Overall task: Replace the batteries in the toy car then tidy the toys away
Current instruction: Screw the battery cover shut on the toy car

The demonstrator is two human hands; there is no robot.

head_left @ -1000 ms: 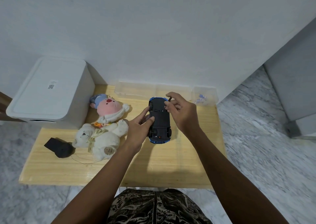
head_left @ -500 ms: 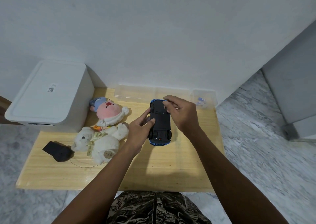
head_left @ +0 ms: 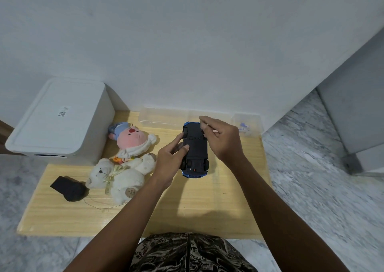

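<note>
The blue toy car [head_left: 195, 151] lies upside down over the wooden table [head_left: 197, 213], black underside facing me. My left hand [head_left: 169, 161] grips its left side, thumb on the chassis. My right hand [head_left: 224, 140] hovers over the far end of the car, its fingertips pinching a thin tool whose tip is near the underside. The tool is mostly hidden by the fingers. A small clear box [head_left: 247, 124] with bluish items inside stands at the table's far right corner.
A pink plush [head_left: 133, 138] and a white teddy bear [head_left: 124, 174] lie left of the car. A black object [head_left: 68, 187] sits near the table's left edge. A white lidded bin [head_left: 58, 120] stands at the far left, and a clear tray [head_left: 162, 118] lies along the wall.
My right hand has shifted slightly over the car's far end, its fingertips working there. My left hand keeps the same hold on the car.
</note>
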